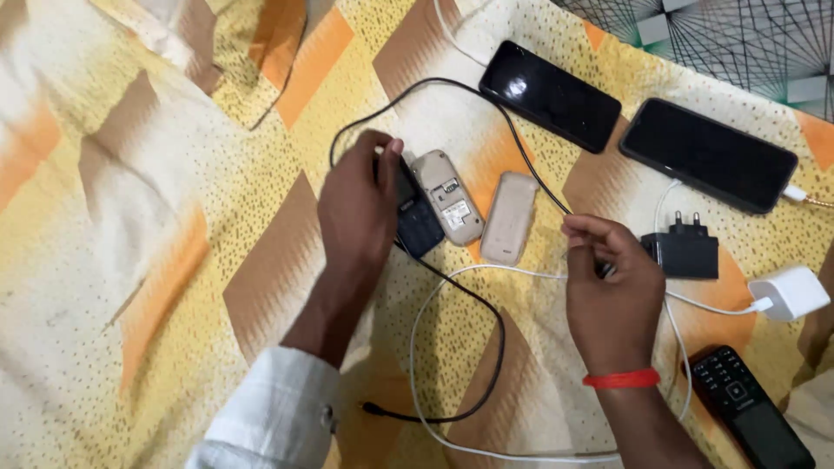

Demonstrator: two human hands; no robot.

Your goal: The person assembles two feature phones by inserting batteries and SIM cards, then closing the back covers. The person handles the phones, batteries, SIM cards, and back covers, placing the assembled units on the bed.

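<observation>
My left hand (pixel 360 204) is wrapped around a small dark keypad phone (pixel 417 217) lying mid-bedsheet, just left of its opened beige twin (pixel 447 195); fingers curled shut on its sides, thumb on the top edge. My right hand (pixel 612 295), further right, is pinched closed on the thin black charger cable (pixel 486 321) near the black plug adapter (pixel 682 252). The phone looks light, rigid and slick, so I'd grip the long edges; the cable's floppy, so hold it near the end.
</observation>
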